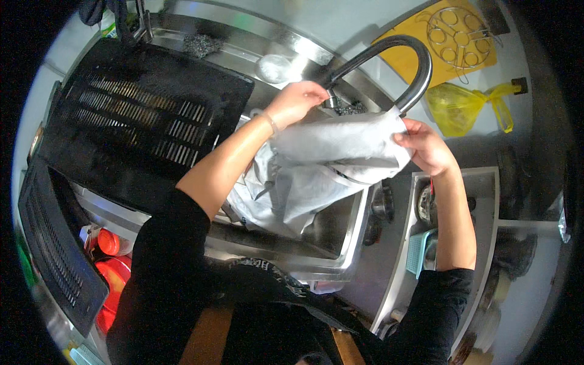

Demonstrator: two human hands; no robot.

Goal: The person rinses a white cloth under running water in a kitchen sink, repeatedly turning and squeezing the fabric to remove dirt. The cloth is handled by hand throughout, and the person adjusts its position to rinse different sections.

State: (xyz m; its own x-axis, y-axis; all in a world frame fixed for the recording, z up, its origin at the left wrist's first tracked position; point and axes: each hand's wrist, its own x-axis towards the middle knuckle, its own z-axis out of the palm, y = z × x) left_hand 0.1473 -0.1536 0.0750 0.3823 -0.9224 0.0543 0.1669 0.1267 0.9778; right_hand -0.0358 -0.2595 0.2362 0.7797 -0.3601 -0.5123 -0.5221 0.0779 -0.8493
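A white cloth or fabric bag [315, 173] with dark marks hangs in folds over a stainless steel sink [328, 232]. My right hand [422, 143] pinches its upper right edge between thumb and fingers, close to the mouth of the curved metal faucet [422, 68]. The faucet's end is hidden behind the fabric. My left hand [299, 102] is at the small metal faucet lever [329, 99], fingers bent and touching or nearly touching it; its wrist is above the fabric's left part. Whether water runs cannot be seen.
A black slotted panel [137, 105] lies left of the sink, with a steel wool scourer [200, 45] behind it. A whitish round item [273, 68] sits on the back ledge. A yellow plastic bag [456, 109] and a wire rack [461, 39] hang at the right. Shelves [490, 196] hold a blue basket [417, 253].
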